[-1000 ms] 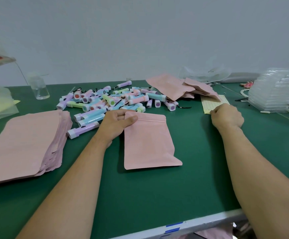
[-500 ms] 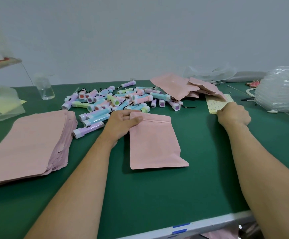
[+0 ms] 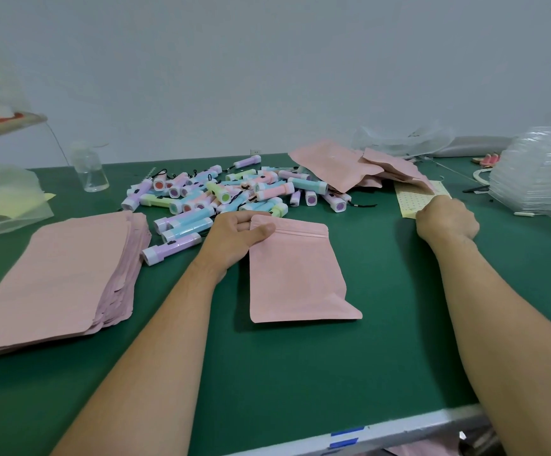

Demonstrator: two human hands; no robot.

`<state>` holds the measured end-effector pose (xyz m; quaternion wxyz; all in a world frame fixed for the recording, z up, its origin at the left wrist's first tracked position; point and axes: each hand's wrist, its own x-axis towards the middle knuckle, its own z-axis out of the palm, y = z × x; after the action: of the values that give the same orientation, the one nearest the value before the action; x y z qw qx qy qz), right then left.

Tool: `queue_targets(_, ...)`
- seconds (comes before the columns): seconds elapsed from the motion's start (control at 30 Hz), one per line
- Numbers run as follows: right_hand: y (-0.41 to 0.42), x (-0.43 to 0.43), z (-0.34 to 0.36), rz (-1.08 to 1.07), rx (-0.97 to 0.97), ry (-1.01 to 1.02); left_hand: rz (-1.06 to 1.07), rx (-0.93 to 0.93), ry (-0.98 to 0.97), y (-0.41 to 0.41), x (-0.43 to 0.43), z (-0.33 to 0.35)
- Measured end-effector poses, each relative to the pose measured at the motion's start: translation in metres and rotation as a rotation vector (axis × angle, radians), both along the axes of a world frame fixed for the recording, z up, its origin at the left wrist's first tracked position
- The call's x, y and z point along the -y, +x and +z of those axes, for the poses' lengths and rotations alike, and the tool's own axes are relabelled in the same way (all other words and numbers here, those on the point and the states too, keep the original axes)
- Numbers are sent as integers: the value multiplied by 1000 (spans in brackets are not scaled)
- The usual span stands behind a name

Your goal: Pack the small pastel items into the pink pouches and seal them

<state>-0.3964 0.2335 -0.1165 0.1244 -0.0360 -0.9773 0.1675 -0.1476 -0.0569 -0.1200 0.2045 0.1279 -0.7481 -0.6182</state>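
1. My left hand (image 3: 238, 236): thumb and fingers pinch the top corner of one pink pouch (image 3: 295, 274), which lies flat on the tabletop (image 3: 300, 373).
2. My right hand (image 3: 447, 222): fingers curled at the edge of a yellow dotted sheet (image 3: 410, 200); whether it grips the sheet, I cannot tell.
3. Pastel items (image 3: 228, 195): large loose pile behind the pouch, unpacked.
4. Flat pouch stack (image 3: 53, 278), left: thick, so I judge most of the work remains.
5. Pouch heap (image 3: 343, 169), back right: few, possibly finished.

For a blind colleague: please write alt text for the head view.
A person's left hand pinches the top corner of a pink pouch on a green table; the right hand touches a yellow sheet; pastel items lie behind.
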Motion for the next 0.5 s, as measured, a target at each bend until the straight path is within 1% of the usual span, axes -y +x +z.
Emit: queue_targets(0.5, -3, -2, -1, 7, 8, -13, 0, -6, 14, 0, -2, 2)
